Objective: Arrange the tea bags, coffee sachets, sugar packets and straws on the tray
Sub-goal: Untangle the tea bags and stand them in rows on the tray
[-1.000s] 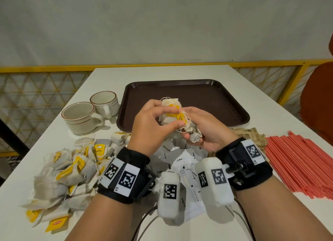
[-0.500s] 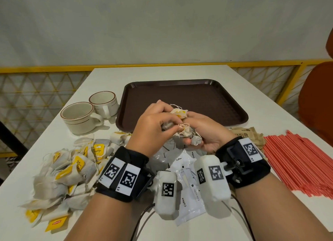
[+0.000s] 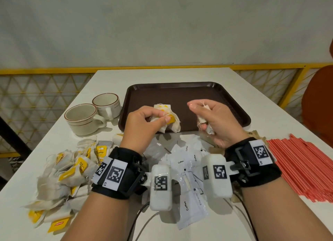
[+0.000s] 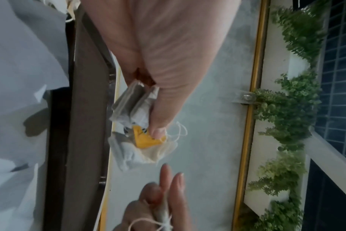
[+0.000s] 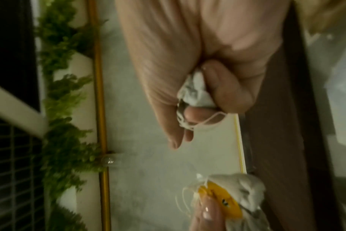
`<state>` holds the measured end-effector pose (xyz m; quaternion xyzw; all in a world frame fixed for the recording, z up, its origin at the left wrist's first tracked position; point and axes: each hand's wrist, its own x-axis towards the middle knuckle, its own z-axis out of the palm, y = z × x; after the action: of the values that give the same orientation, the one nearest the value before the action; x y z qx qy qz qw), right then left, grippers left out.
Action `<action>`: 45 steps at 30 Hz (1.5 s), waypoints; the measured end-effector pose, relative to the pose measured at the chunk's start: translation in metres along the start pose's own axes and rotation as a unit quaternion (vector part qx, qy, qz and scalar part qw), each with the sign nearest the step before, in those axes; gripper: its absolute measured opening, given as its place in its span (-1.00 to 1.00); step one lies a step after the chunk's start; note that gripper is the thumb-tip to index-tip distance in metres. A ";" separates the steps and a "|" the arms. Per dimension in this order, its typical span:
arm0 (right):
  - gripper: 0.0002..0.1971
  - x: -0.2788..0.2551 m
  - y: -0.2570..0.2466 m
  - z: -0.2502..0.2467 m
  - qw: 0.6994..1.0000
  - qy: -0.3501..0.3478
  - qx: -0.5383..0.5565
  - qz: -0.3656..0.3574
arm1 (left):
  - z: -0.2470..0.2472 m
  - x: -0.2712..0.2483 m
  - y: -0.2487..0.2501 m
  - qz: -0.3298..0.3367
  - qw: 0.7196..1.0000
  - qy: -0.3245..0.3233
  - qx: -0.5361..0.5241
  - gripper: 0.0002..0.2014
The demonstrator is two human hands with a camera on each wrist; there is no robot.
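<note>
Both hands are up over the near edge of the brown tray (image 3: 225, 96), each with tea bags in it. The left hand (image 3: 142, 125) pinches a small bunch of tea bags (image 3: 166, 119) between thumb and fingers (image 4: 158, 115), the thumb tip pressing on a yellow tag (image 4: 146, 139); the bags hang below the grip, strings looping loose. The right hand (image 3: 214, 121), a little apart to the right, has its fingers (image 5: 233, 87) curled round another few tea bags (image 3: 202, 122), crumpled in the fist, with string trailing over one finger.

The tray sits in the middle of the frame on the white table (image 3: 261, 114). Below the hands, a scatter of white coffee sachets (image 3: 187, 201) lies on the table. In the lower left a loose heap of tea bags with yellow tags (image 3: 66, 174) spreads out. At the right edge lies a broad bundle of red straws (image 3: 302, 165), and brown sugar packets (image 3: 257, 134) peek out behind the right wrist. Two cream cups (image 3: 84, 120) stand left of the tray, just beside each other.
</note>
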<state>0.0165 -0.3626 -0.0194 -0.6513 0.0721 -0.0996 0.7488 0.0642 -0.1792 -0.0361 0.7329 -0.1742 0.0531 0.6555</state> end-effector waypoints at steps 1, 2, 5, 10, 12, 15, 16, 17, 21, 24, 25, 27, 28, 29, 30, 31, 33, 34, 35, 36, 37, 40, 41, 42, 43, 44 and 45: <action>-0.87 -0.003 -0.001 0.002 0.999 -0.009 -0.035 -0.035 | 0.001 -0.001 0.001 0.002 1.000 -0.004 0.003 -0.93; -0.84 -0.006 -0.002 0.005 0.995 -0.021 -0.079 -0.061 | 0.003 -0.002 0.001 0.004 1.000 -0.006 0.006 -0.94; -0.81 -0.011 -0.001 0.013 0.972 -0.056 -0.199 -0.107 | 0.005 -0.003 0.001 0.008 1.000 -0.016 0.009 -0.95; -0.96 -0.009 0.001 0.013 0.955 -0.018 -0.263 -0.138 | 0.006 -0.004 0.002 0.003 0.999 -0.029 -0.016 -0.90; -0.89 -0.006 0.001 0.009 0.957 0.023 -0.259 -0.130 | 0.006 -0.002 -0.001 -0.008 1.000 -0.013 -0.024 -0.78; -0.90 -0.005 -0.003 0.001 0.976 0.032 -0.200 -0.078 | 0.004 0.001 -0.005 -0.017 1.000 0.007 -0.015 -0.70; -0.96 -0.006 -0.006 0.000 0.985 0.007 -0.161 -0.056 | 0.004 0.001 -0.006 -0.016 1.000 0.010 -0.006 -0.70; -0.97 -0.008 -0.007 0.001 0.992 -0.030 -0.114 -0.036 | 0.004 0.001 -0.006 -0.016 1.000 0.011 0.003 -0.69; -0.90 -0.011 -0.002 0.014 0.993 -0.113 -0.038 0.004 | 0.006 -0.002 -0.005 0.008 1.000 0.003 0.010 -0.68; -0.93 -0.009 0.009 0.024 0.996 -0.028 -0.079 -0.034 | 0.010 -0.004 -0.003 0.025 1.000 0.014 -0.010 -0.75; -0.91 -0.008 0.012 0.026 0.995 -0.008 -0.080 -0.051 | 0.012 -0.004 -0.003 0.023 0.999 0.016 -0.015 -0.75; -0.84 -0.006 0.015 0.026 0.993 0.007 -0.084 -0.079 | 0.014 -0.005 -0.001 0.011 1.000 0.013 -0.026 -0.71; -0.80 -0.006 0.015 0.026 0.991 0.005 -0.093 -0.091 | 0.014 -0.006 0.000 0.005 0.999 0.012 -0.030 -0.70; -0.78 -0.007 0.015 0.026 0.989 0.003 -0.105 -0.103 | 0.014 -0.006 0.001 0.003 0.999 0.013 -0.033 -0.70; -0.78 -0.007 0.015 0.026 0.986 0.005 -0.116 -0.116 | 0.014 -0.007 0.002 0.004 0.999 0.017 -0.034 -0.71; -0.79 -0.007 0.015 0.026 0.983 0.011 -0.127 -0.133 | 0.014 -0.007 0.002 0.006 0.999 0.023 -0.032 -0.71; -0.81 -0.007 0.016 0.027 0.975 0.026 -0.146 -0.164 | 0.014 -0.007 0.003 0.008 0.999 0.032 -0.035 -0.71; -0.81 -0.007 0.017 0.028 0.972 0.029 -0.156 -0.173 | 0.013 -0.007 0.003 0.007 0.999 0.035 -0.040 -0.71; -0.80 -0.006 0.018 0.029 0.970 0.031 -0.167 -0.176 | 0.013 -0.006 0.003 0.004 0.998 0.037 -0.045 -0.71; -0.79 -0.006 0.019 0.030 0.968 0.032 -0.179 -0.175 | 0.013 -0.006 0.002 0.002 0.998 0.040 -0.047 -0.72; -0.79 -0.005 0.020 0.030 0.966 0.035 -0.187 -0.173 | 0.012 -0.006 0.002 0.001 0.998 0.042 -0.049 -0.72; -0.83 -0.005 0.020 0.030 0.965 0.037 -0.197 -0.168 | 0.012 -0.006 0.002 0.007 0.997 0.042 -0.060 -0.75; -0.86 -0.005 0.019 0.030 0.966 0.035 -0.197 -0.166 | 0.011 -0.006 0.002 0.007 0.997 0.037 -0.065 -0.76; -0.89 -0.006 0.017 0.030 0.967 0.031 -0.193 -0.162 | 0.011 -0.006 0.003 0.003 0.997 0.031 -0.072 -0.77; -0.91 -0.007 0.016 0.029 0.970 0.028 -0.184 -0.154 | 0.011 -0.006 0.003 -0.002 0.997 0.024 -0.080 -0.78; -0.92 -0.008 0.015 0.028 0.974 0.025 -0.173 -0.145 | 0.011 -0.005 0.004 -0.007 0.996 0.015 -0.086 -0.80; -0.92 -0.008 0.014 0.027 0.977 0.021 -0.164 -0.138 | 0.011 -0.005 0.004 -0.011 0.996 0.006 -0.091 -0.83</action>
<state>0.0161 -0.3327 -0.0298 -0.7666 0.0130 -0.2025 0.6092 0.0562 -0.1891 -0.0350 0.6718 -0.1662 0.0340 0.7211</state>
